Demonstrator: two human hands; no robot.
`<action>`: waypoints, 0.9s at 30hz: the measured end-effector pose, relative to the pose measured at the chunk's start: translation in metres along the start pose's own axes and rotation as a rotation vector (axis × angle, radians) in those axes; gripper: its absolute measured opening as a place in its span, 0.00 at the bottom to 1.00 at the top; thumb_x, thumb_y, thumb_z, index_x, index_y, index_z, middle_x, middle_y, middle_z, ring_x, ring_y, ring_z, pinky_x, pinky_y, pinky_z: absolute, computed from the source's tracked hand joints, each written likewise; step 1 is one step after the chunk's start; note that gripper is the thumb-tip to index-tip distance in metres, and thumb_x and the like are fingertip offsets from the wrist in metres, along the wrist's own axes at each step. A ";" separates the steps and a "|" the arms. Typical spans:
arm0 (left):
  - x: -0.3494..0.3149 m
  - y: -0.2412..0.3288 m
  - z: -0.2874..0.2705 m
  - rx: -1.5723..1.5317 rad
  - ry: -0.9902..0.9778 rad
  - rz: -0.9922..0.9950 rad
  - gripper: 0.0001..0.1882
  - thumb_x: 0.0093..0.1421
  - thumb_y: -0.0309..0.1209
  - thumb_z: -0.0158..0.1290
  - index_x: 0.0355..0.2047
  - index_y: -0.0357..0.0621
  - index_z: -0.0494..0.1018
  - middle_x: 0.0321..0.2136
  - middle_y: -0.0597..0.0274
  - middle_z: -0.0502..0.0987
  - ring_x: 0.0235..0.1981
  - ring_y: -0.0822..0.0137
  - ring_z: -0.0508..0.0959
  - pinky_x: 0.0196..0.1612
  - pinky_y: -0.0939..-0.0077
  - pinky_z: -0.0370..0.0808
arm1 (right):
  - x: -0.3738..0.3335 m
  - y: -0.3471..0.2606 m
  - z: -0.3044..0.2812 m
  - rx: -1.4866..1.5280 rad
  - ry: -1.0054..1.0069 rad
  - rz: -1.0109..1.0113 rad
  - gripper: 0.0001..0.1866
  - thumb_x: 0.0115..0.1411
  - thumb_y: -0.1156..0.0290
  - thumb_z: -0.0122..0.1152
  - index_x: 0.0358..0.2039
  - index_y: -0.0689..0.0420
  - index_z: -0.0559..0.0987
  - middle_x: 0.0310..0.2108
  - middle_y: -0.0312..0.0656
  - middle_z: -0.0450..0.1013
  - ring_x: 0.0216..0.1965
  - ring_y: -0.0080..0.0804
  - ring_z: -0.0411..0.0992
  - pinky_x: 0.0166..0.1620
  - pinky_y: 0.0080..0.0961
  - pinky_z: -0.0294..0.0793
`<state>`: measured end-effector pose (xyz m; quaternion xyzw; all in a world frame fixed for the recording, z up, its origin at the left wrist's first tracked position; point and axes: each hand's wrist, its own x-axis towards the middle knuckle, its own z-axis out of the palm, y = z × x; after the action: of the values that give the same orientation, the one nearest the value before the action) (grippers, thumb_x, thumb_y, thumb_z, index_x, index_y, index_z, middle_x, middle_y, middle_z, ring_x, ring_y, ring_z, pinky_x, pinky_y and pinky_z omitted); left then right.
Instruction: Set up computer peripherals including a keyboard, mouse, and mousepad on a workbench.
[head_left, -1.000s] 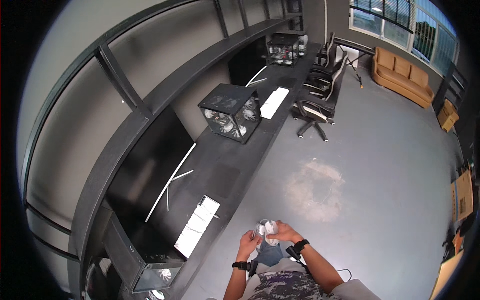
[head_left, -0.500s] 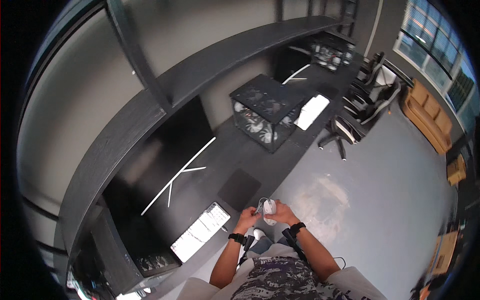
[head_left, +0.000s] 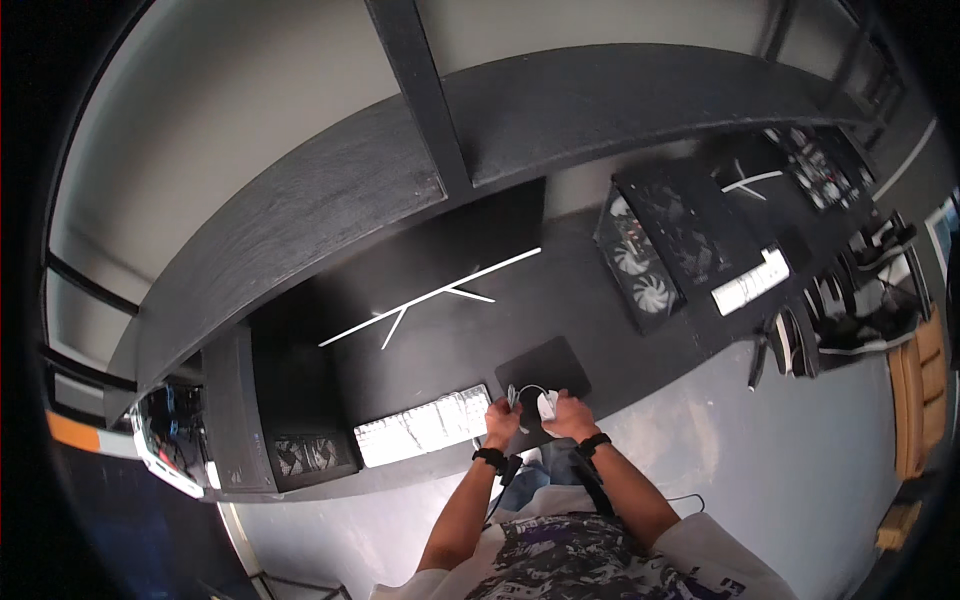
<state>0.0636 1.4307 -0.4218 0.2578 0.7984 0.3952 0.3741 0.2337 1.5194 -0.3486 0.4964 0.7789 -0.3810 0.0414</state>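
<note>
My right hand (head_left: pixel 571 416) is closed around a white computer mouse (head_left: pixel 547 404). In my closed left hand (head_left: pixel 501 419) is the mouse's cable (head_left: pixel 513 394), gathered in a pale loop that sticks up past the fingers. A thin stretch of it arches across to the mouse. Both hands are at the desk's front edge, just in front of a black mouse pad (head_left: pixel 563 366). Left of my left hand lies a white keyboard (head_left: pixel 425 425).
A dark monitor with a white stand (head_left: pixel 430 297) stands behind the keyboard. Black computer cases (head_left: pixel 685 225) flank it, under a long dark shelf (head_left: pixel 640 95). Farther right are another white keyboard (head_left: pixel 750 284), black chairs (head_left: pixel 850 310) and a brown sofa (head_left: pixel 915 400).
My view has swung left, facing the desk more squarely. My hands have come from over the floor to the desk edge by the mouse pad and moved slightly apart, still holding mouse and cable.
</note>
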 end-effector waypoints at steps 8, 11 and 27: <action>-0.005 -0.030 -0.005 0.319 0.166 -0.011 0.18 0.49 0.41 0.63 0.30 0.37 0.76 0.24 0.52 0.79 0.28 0.55 0.80 0.34 0.59 0.74 | 0.021 -0.006 0.025 -0.102 0.073 -0.030 0.36 0.40 0.63 0.72 0.48 0.68 0.69 0.48 0.58 0.69 0.48 0.54 0.74 0.49 0.41 0.79; -0.028 -0.028 -0.001 0.189 0.221 -0.110 0.16 0.50 0.41 0.62 0.31 0.40 0.78 0.26 0.52 0.81 0.30 0.56 0.82 0.36 0.62 0.77 | 0.012 -0.006 0.028 -0.089 0.064 -0.024 0.35 0.41 0.63 0.72 0.47 0.67 0.68 0.46 0.56 0.70 0.48 0.52 0.73 0.50 0.39 0.78; -0.074 -0.014 0.045 0.155 0.289 -0.224 0.30 0.47 0.43 0.68 0.43 0.33 0.75 0.37 0.46 0.81 0.40 0.55 0.82 0.43 0.67 0.78 | 0.010 0.040 0.017 -0.149 0.074 -0.174 0.38 0.46 0.59 0.74 0.49 0.67 0.64 0.44 0.59 0.70 0.47 0.55 0.72 0.49 0.42 0.75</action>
<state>0.1409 1.3906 -0.4221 0.1362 0.8955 0.3213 0.2761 0.2550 1.5248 -0.3873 0.4363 0.8463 -0.3053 0.0162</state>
